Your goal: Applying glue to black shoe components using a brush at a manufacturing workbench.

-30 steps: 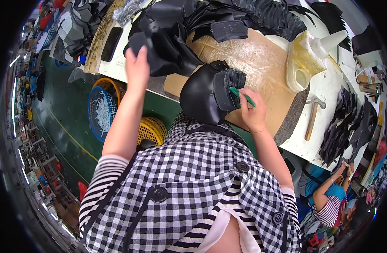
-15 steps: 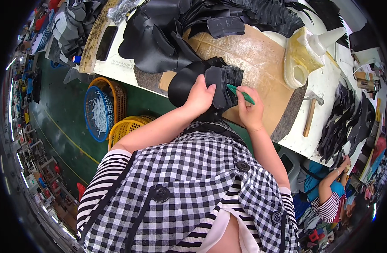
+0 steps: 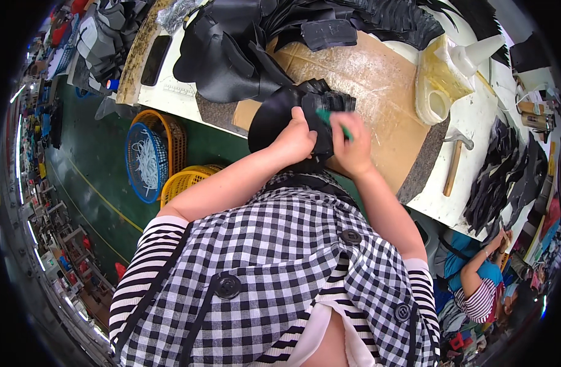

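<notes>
At the table's near edge my left hand (image 3: 294,140) is closed on a rounded black leather-like piece (image 3: 269,119), thumb on top. Between the fingers of my right hand (image 3: 354,144) is a slim green hand tool (image 3: 347,131), blurred by motion, its tip over the piece. Beneath and just beyond lies a fanned stack of black strips (image 3: 338,101) on a brown cardboard sheet (image 3: 378,122). My fingers hide part of the piece's near edge, and whether the tool's tip touches it I cannot tell.
A yellowed glue bottle (image 3: 439,79) and a hammer (image 3: 454,165) are on the right. Black cut pieces (image 3: 216,55) lie at the back left, near a phone (image 3: 155,60). Plastic baskets (image 3: 147,162) stand below left. Another person (image 3: 479,275) works at lower right.
My right hand has moved left with the green tool, from the strip stack's right side to over the black piece. My left hand has shifted only slightly and still grips it.
</notes>
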Motion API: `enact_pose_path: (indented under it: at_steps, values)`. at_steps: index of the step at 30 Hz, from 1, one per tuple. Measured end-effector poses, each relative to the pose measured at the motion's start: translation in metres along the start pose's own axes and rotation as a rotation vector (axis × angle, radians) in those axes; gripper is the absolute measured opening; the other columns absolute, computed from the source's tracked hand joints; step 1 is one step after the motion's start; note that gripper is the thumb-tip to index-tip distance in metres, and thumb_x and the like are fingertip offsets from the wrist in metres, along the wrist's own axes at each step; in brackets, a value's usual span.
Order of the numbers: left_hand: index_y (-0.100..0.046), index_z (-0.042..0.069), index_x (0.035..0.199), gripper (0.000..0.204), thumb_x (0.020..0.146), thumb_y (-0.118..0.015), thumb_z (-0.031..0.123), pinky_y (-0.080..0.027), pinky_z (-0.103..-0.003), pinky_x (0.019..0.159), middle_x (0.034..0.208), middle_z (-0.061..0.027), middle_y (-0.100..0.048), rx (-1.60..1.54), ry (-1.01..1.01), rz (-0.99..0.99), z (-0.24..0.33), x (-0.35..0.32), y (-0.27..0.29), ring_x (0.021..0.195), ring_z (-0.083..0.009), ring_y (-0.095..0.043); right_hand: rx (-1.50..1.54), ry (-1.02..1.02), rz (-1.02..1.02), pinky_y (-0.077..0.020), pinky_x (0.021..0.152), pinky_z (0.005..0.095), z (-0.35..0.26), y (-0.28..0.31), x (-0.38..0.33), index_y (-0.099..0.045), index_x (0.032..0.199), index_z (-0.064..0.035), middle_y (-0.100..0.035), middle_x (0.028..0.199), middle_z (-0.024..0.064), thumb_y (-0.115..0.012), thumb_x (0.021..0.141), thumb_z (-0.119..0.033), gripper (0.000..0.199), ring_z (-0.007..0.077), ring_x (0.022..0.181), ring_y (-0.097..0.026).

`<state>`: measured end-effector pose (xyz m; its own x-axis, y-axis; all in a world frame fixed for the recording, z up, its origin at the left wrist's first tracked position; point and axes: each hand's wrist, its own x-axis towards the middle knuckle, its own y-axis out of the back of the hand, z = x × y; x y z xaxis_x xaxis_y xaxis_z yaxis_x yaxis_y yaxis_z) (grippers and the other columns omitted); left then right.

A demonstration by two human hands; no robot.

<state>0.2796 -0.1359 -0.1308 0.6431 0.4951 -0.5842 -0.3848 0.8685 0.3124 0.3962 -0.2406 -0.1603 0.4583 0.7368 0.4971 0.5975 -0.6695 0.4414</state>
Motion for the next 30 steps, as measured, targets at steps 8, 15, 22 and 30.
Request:
enact_pose_path:
  at_steps: [8, 15, 22, 30]
  values:
    - [-0.022, -0.009, 0.111, 0.04, 0.089, -0.051, 0.007, -0.05, -0.037, 0.05, 0.081, -0.027, -0.057, -0.028, -0.067, 0.041, -0.011, -0.003, -0.006, 0.055, -0.0289, -0.061, 0.106, -0.342, 0.131, -0.0497, 0.07, 0.0318, -0.029, 0.036, -0.047, -0.06, 0.09, -0.0039, -0.062, 0.087, 0.0132, -0.063, 0.079, 0.004, 0.014, 0.0277, 0.077, -0.062]
    - [-0.021, -0.006, 0.111, 0.04, 0.09, -0.051, 0.007, -0.053, -0.035, 0.051, 0.093, -0.0277, -0.055, 0.015, -0.043, 0.033, -0.006, -0.004, -0.005, 0.065, -0.0282, -0.063, -0.012, -0.451, 0.223, -0.0484, 0.07, 0.0328, -0.026, 0.026, -0.038, -0.058, 0.091, -0.004, -0.06, 0.084, 0.0125, -0.064, 0.08, 0.0, 0.013, 0.0282, 0.077, -0.061]
    - [-0.024, -0.005, 0.103, 0.033, 0.088, -0.051, 0.005, -0.051, -0.038, 0.049, 0.085, -0.0284, -0.056, 0.047, -0.069, 0.009, -0.004, -0.001, -0.003, 0.055, -0.0297, -0.062, -0.044, -0.156, 0.098, -0.0488, 0.068, 0.0362, -0.002, 0.001, 0.021, -0.061, 0.094, -0.0071, -0.061, 0.086, 0.0137, -0.062, 0.08, -0.001, 0.015, 0.0334, 0.079, -0.06]
    - [-0.031, -0.007, 0.105, 0.037, 0.086, -0.057, 0.011, -0.052, -0.044, 0.064, 0.09, -0.0288, -0.056, 0.181, -0.121, 0.0, 0.0, -0.002, 0.012, 0.069, -0.0367, -0.062, -0.048, -0.184, -0.12, -0.0487, 0.067, 0.0373, -0.017, 0.025, -0.016, -0.059, 0.095, -0.0071, -0.06, 0.086, 0.0135, -0.063, 0.08, -0.002, 0.016, 0.0335, 0.078, -0.06]
